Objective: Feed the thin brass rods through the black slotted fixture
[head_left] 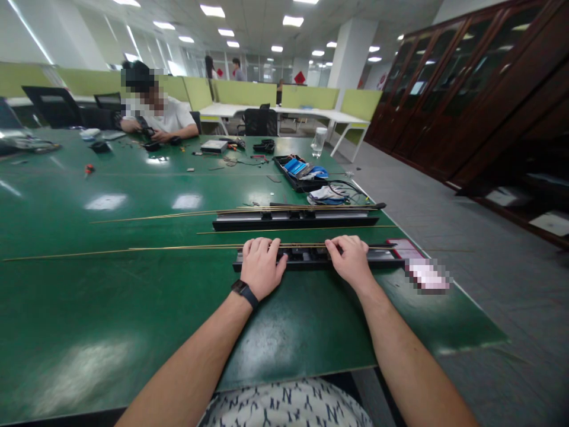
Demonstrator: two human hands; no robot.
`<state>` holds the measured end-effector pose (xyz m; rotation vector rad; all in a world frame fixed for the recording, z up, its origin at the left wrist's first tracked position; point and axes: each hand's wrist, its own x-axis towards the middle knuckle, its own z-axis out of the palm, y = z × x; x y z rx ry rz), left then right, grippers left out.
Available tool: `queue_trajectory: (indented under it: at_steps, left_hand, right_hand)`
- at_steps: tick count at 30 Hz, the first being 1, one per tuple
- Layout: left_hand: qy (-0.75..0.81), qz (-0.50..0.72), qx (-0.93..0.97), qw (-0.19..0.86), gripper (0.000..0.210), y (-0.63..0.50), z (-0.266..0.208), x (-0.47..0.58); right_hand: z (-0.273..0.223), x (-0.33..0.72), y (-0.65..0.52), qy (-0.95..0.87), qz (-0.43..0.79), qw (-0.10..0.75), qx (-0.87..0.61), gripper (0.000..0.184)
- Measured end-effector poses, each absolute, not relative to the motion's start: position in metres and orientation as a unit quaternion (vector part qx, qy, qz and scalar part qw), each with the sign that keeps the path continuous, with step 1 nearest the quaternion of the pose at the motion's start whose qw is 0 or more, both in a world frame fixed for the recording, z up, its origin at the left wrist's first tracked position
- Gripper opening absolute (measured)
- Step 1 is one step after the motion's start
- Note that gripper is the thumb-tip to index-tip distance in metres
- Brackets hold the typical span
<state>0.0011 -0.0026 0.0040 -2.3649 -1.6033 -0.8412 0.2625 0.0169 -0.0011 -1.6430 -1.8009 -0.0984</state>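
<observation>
A long black rail (306, 265) with a silvery inner channel lies crosswise on the green table in front of me. Thin brass-coloured rods (186, 247) run along its top and stick out far to the left. My left hand (261, 267), with a dark watch on the wrist, is laid over the rail's left part, its fingers bent across the rods and its thumb on the near side. Further right, my right hand (349, 258) pinches the rods between thumb and fingers above the rail. The fingers' undersides are hidden.
A second black rail (296, 224) with rods on it lies beyond, and a single rod (288, 230) between. A blurred pink-edged object (429, 275) sits by the right edge. Behind are a black tray (302, 184), a clear jar (319, 142) and a seated person (160, 115).
</observation>
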Motion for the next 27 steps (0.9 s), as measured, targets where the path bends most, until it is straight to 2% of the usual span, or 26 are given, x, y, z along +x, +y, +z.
queue_trajectory:
  at_steps: [27]
  left_hand:
    - [-0.536, -0.284, -0.791, 0.082, 0.036, -0.0018, 0.0024, 0.0012]
  right_hand:
    - [-0.0013, 0.2616, 0.0165, -0.696, -0.036, 0.34, -0.631, 0.034]
